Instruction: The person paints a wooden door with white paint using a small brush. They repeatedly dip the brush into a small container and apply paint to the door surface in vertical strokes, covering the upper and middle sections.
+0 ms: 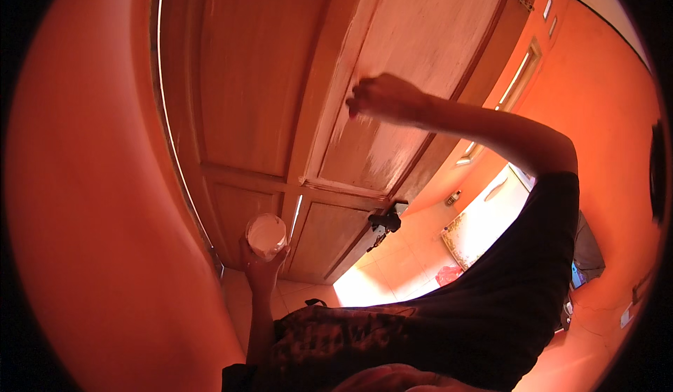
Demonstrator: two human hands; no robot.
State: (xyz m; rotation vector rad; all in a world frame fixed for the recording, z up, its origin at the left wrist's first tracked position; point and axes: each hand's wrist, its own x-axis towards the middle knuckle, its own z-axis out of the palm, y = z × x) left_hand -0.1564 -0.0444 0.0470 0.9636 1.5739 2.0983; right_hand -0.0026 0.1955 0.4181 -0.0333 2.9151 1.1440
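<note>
My left hand [261,273] holds a round, clear-walled tub [266,237] low on the left, its top facing me. Pale, creamy material fills the tub and smears its rim. Raised across the upper panel of a brown wooden door [302,129], my right hand [386,97] is curled against or just before the wood. A small red end shows below its fingers; the rest of what it grips is hidden. Around that hand, the door panel [410,50] bears a pale, streaky coat with ragged lower edges. The neighbouring panel [247,76] is plain brown.
A dark handle with keys [385,222] juts from the door's edge, and a metal bolt [524,2] sits higher up. An orange wall [105,181] stands close on my left. Beyond the door are a bright tiled floor [394,266], a bottle [453,198] and a red plastic bag [448,275].
</note>
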